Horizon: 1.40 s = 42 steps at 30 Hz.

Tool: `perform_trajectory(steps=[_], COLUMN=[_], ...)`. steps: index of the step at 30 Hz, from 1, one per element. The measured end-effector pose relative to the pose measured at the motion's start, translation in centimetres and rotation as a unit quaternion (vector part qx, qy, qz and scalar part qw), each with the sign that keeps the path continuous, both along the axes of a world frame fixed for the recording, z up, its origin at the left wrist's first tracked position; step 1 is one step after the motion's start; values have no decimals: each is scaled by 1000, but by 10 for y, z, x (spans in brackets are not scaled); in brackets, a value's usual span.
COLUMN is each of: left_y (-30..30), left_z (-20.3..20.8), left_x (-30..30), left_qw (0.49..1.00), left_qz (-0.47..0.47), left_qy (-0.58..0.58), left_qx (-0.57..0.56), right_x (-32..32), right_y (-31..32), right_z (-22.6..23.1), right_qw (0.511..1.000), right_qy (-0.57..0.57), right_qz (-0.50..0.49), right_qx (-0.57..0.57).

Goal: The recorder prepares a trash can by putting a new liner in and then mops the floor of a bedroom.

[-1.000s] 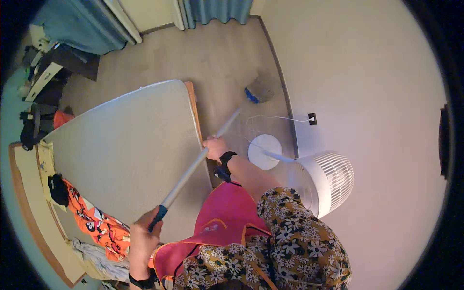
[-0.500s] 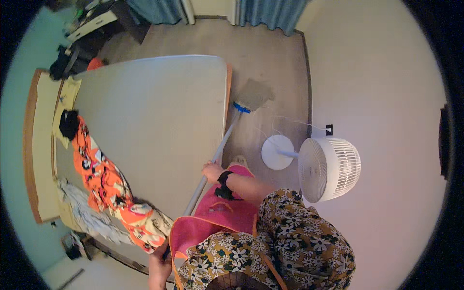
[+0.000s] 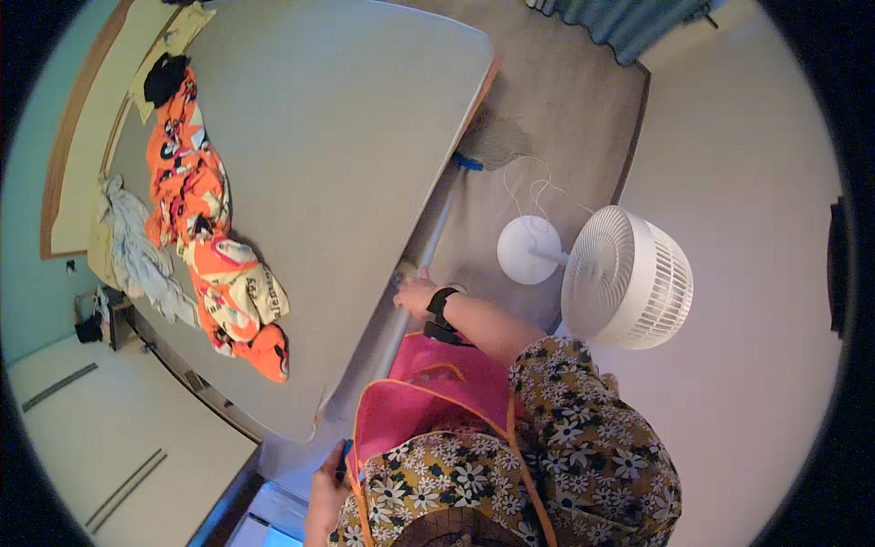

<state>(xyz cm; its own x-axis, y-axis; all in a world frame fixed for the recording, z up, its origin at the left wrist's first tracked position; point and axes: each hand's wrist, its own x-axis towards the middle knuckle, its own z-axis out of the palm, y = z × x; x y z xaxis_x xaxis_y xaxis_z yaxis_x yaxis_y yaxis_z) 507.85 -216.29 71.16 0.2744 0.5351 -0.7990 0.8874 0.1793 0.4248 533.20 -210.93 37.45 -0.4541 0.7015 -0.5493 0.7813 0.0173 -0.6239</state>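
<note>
A mop with a long pale pole slants along the side of the bed. Its blue collar and grey mop head rest on the floor just beyond the bed's corner. Wrapped around the middle of the pole is my right hand, with a black band on the wrist. My left hand is closed at the near end, by a blue grip; the pink apron covers part of the pole there.
A bed fills the left side, with an orange patterned quilt on it. To the right stands a white fan, its cord loose on the floor near the mop head. A white wardrobe is at lower left.
My view has turned, so bed and quilt sit higher and the wardrobe shows more. The mop head now lies closer against the bed's side. Both hands keep their hold on the pole.
</note>
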Motion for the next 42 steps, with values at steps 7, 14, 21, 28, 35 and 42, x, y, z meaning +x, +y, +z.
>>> perform_trajectory(steps=[7, 14, 21, 28, 35, 42], left_y=[-52, -117, -174, -202, -157, -103], left_z=[-5, -11, 72, 126, 97, 8], left_x=[-63, -225, -369, -432, -424, -372], left_qw=[997, 984, 945, 884, 922, 974], left_qz=[46, 154, 209, 263, 181, 96], left_qy=[40, 62, 233, 366, 310, 153], left_qx=[-45, 58, 101, 124, 147, 134], right_x=[-60, -204, -432, -492, -448, -320], right_y=[-56, -91, -151, -192, -166, -130], right_z=[1, 42, 31, 52, 57, 10], right_qw=[996, 992, 980, 962, 961, 983], right_qy=[-83, -69, 81, 233, 272, 146], right_qz=[7, 104, 171, 146, 44, 75], right_qx=[-22, -23, 61, 12, -7, 82])
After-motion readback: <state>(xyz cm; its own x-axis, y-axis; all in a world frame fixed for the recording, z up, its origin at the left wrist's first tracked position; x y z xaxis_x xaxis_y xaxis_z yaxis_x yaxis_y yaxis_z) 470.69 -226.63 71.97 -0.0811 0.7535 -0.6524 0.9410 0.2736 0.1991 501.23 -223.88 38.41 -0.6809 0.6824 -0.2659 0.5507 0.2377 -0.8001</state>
